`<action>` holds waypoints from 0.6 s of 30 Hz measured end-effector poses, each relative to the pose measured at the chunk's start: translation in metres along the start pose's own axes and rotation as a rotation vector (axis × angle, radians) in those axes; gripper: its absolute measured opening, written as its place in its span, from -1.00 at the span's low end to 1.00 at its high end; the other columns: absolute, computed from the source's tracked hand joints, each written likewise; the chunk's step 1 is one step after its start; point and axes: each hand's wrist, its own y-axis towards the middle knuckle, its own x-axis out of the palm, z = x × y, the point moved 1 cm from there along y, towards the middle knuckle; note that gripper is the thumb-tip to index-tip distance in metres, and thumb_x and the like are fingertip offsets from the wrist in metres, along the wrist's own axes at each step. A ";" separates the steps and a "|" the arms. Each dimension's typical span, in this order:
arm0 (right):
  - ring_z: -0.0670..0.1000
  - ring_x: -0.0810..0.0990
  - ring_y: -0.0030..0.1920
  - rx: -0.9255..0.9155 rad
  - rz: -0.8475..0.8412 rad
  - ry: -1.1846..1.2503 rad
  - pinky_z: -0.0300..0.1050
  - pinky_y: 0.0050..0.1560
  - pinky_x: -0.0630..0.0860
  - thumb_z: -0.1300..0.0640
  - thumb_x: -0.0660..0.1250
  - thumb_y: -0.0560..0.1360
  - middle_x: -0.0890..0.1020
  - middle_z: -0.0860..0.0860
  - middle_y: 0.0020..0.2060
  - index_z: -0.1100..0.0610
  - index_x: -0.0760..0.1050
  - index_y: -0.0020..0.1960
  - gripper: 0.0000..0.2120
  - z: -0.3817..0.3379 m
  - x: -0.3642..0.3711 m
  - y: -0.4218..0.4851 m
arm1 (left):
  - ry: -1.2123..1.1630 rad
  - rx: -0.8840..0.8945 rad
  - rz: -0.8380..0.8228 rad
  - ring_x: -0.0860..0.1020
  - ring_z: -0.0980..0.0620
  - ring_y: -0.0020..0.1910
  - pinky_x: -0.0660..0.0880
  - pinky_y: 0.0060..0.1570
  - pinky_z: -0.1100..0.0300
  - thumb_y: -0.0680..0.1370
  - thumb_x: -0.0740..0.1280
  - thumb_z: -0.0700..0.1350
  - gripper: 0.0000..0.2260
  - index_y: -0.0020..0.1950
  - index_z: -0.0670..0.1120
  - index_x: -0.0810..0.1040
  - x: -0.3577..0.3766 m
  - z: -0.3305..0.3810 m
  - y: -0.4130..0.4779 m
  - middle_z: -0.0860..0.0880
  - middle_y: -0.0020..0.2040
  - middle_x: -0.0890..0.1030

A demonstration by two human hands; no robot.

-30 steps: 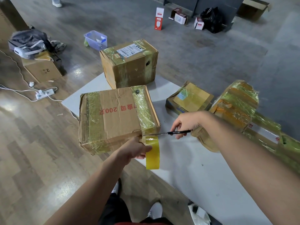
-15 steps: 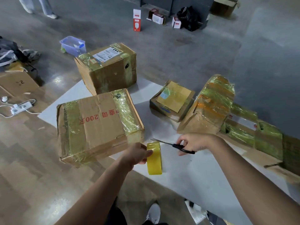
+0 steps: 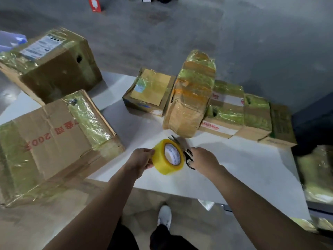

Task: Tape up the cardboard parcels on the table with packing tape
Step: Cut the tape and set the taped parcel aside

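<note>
Two hands appear; which holds the translucent yellow roll of packing tape (image 3: 163, 159)?
Left hand (image 3: 139, 159), fingers curled round its rim; the white table (image 3: 234, 168) lies beneath the roll.
And right of the roll?
Right hand (image 3: 203, 159), gripping black-handled scissors (image 3: 188, 157). Left of the roll: brown cardboard box with red print (image 3: 54, 141); behind: tall tape-wrapped parcel (image 3: 191, 98).
</note>
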 end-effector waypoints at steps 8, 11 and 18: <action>0.19 0.56 0.16 -0.015 0.039 -0.122 -0.02 -0.02 0.47 0.14 0.13 0.65 0.55 0.14 0.19 0.13 0.33 0.45 -0.62 -0.022 -0.002 0.002 | 0.388 0.036 0.185 0.34 -0.03 -0.29 0.34 -0.35 0.15 0.55 0.16 -0.36 -0.73 -0.32 -0.12 0.30 0.002 0.010 -0.002 -0.09 -0.29 0.35; 0.19 0.54 0.21 -0.045 0.087 -0.089 0.01 0.09 0.50 0.18 0.09 0.65 0.54 0.14 0.23 0.14 0.35 0.43 -0.64 -0.034 -0.009 0.003 | 0.421 0.035 0.204 0.22 0.00 -0.36 0.11 -0.41 0.19 0.51 0.14 -0.38 -0.78 -0.31 -0.17 0.27 0.007 0.011 -0.009 -0.10 -0.33 0.27; 0.21 0.56 0.15 -0.204 0.169 0.008 -0.06 -0.07 0.44 0.15 0.18 0.62 0.58 0.17 0.14 0.22 0.47 0.23 -0.76 -0.078 -0.030 -0.003 | 0.308 0.071 0.094 0.39 0.04 -0.29 0.45 -0.04 0.07 0.61 0.13 -0.33 -0.69 -0.29 -0.05 0.31 0.004 0.027 -0.032 0.00 -0.27 0.37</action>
